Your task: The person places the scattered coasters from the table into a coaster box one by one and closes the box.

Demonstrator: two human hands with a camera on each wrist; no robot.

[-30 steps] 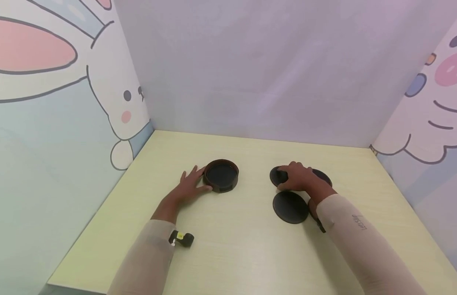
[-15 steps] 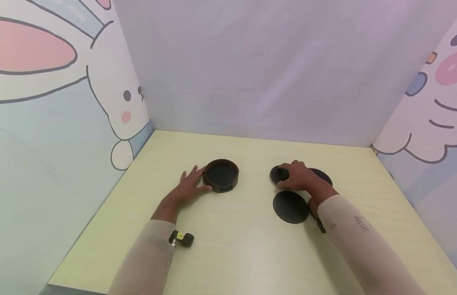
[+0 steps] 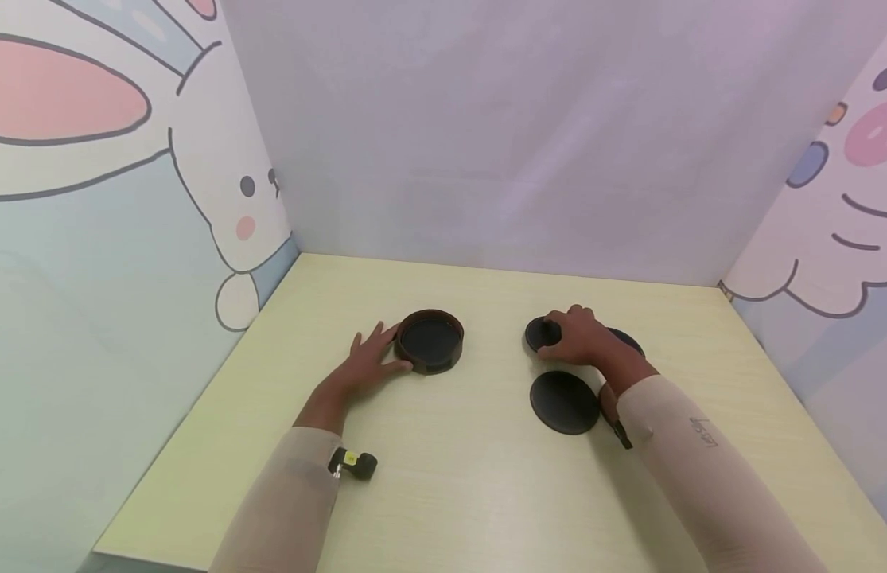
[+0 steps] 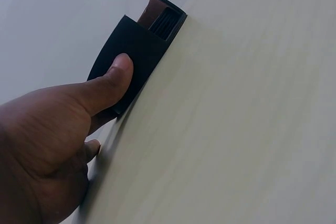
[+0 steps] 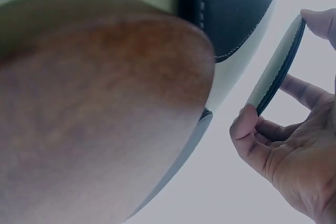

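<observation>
The left hand (image 3: pixel 369 364) lies on the pale table (image 3: pixel 450 493) with its fingers straight and a little spread, and it rests against the left side of a round dark holder (image 3: pixel 429 341). From the head view you can see down into the holder, where a dark round mat lies flat. The left wrist view shows something the head view does not: the thumb (image 4: pixel 113 80) presses flat on the holder's outer wall (image 4: pixel 131 56), and there is a slot in that wall with the edges of stacked mats showing inside. The right hand (image 3: pixel 581 338) is on the other side of the table, well apart from the holder. In the head view it covers most of a round dark coaster (image 3: pixel 540 334), so you cannot tell how it holds it. The right wrist view makes this clear: the fingers and thumb (image 5: pixel 247 124) curl round the rim of the coaster (image 5: pixel 278 66) and pinch it, and the coaster is tilted up off the table. A second coaster (image 3: pixel 565 402) lies flat just in front of that hand, and a third coaster (image 3: pixel 628 342) peeks out behind the hand. A small black camera (image 3: pixel 353 464) is strapped on the left wrist.
</observation>
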